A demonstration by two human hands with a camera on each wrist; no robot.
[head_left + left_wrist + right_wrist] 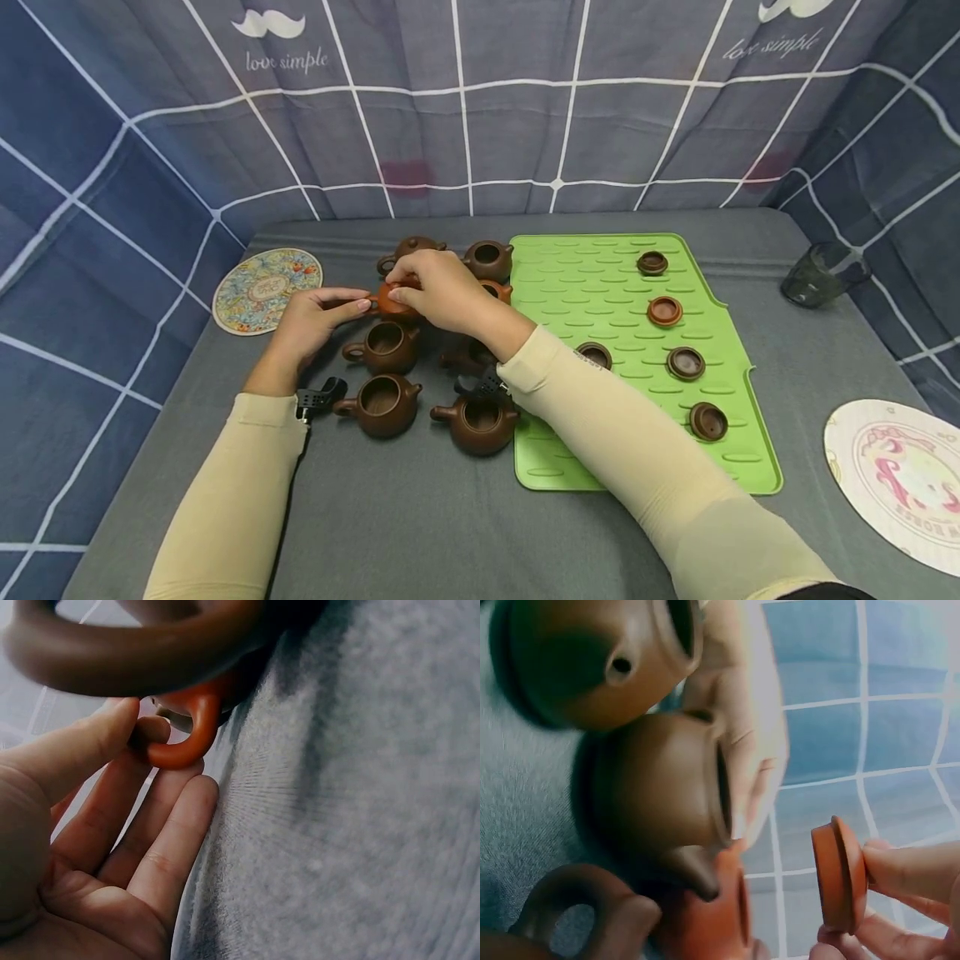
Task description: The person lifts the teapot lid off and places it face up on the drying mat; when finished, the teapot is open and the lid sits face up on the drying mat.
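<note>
My left hand (309, 327) pinches the handle (204, 731) of an orange-red clay teapot (705, 922) between thumb and fingers. Over that teapot, my right hand (444, 287) holds its orange-red lid (840, 879) by the fingertips, and in the right wrist view the lid is apart from the pot's mouth. Lidless brown teapots (387, 347) stand in front of it in the left column. Behind it is a brown teapot with its lid on (416, 244). In the head view, my right hand and wrist partly cover the right column, including another orange-red teapot (498, 291).
A green ridged mat (562, 275) right of the teapots bears several small lids, one orange-red lid (665, 311) among brown ones. A patterned round mat (266, 292) lies at the left. On the right are a dark glass cup (823, 275) and a white round mat (900, 483).
</note>
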